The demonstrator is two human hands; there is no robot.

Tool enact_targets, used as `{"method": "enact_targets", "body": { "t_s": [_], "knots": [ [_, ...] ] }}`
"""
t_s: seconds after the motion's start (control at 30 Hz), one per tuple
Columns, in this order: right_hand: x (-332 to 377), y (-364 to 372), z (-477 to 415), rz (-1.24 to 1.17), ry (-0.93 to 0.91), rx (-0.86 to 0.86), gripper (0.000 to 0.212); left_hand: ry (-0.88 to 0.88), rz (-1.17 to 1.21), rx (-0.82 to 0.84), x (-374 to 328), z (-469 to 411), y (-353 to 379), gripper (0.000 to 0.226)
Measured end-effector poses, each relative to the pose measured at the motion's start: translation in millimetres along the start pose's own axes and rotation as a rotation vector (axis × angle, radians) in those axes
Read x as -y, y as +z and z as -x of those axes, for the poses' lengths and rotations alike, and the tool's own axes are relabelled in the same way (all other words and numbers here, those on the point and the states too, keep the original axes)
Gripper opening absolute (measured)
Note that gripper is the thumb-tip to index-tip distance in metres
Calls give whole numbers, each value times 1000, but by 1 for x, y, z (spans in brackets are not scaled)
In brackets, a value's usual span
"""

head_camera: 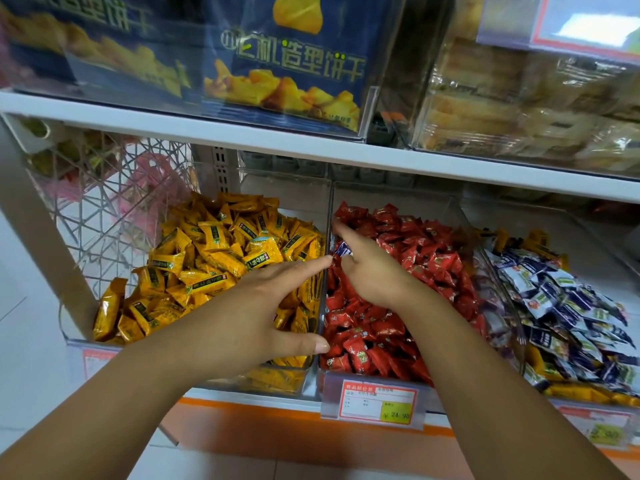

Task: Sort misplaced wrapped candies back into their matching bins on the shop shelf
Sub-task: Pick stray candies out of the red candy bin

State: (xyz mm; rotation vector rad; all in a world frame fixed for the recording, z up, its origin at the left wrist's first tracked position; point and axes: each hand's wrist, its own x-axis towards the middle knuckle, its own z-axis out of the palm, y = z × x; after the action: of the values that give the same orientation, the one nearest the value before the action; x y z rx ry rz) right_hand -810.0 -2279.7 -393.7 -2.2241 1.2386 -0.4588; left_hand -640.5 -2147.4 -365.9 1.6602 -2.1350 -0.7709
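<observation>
In the head view, the right hand (372,271) sits in the red bin (450,206) with its forefinger stretched out. Its other fingers pinch a blue-and-white candy (343,250) beside the left divider, and the matching blue-and-white bin (595,251) lies to that hand's right, across the red heap, so this hand is nearer. The left hand (263,306) is spread flat above the yellow bin (294,195), holding nothing. The candy's glossy wrapper is mostly hidden by fingers, so its long axis cannot be told.

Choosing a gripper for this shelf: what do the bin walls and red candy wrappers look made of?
Bin walls: clear, glossy rigid plastic, perhaps acrylic; contents show through. Red candy wrappers: thin shiny film, plastic or foil; crinkled, glinting.
</observation>
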Motion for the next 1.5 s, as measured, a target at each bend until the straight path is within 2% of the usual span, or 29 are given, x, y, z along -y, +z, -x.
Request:
{"method": "enact_targets", "body": {
  "t_s": [0.1,0.27,0.47,0.57,0.7,0.77,1.03,1.2,1.37,1.5],
  "knots": [
    [-2,5,-1,111,8,32,58,4,10,1,0,1,1,88],
    [-3,10,4,147,7,-33,51,12,28,-6,-2,3,3,87],
    [-9,7,12,150,-5,-158,22,16,18,-10,0,4,1,86],
    [-10,0,22,138,5,-181,31,12,17,4,0,4,2,86],
    [-12,-3,30,285,-6,-17,52,15,10,-1,0,4,2,86],
    [-15,-3,33,325,-7,27,52,16,2,-4,-1,4,2,86],
    [-14,-7,41,194,-51,-91,21,9,-3,-3,0,7,4,86],
    [-17,-19,55,-15,-47,-103,26,1,-31,-1,1,7,2,86],
    [-18,-24,67,-41,-54,-58,15,-9,-24,-1,0,4,0,87],
    [-20,-30,73,-68,-60,-81,17,-13,-20,-2,-1,4,1,87]
  ]
}}
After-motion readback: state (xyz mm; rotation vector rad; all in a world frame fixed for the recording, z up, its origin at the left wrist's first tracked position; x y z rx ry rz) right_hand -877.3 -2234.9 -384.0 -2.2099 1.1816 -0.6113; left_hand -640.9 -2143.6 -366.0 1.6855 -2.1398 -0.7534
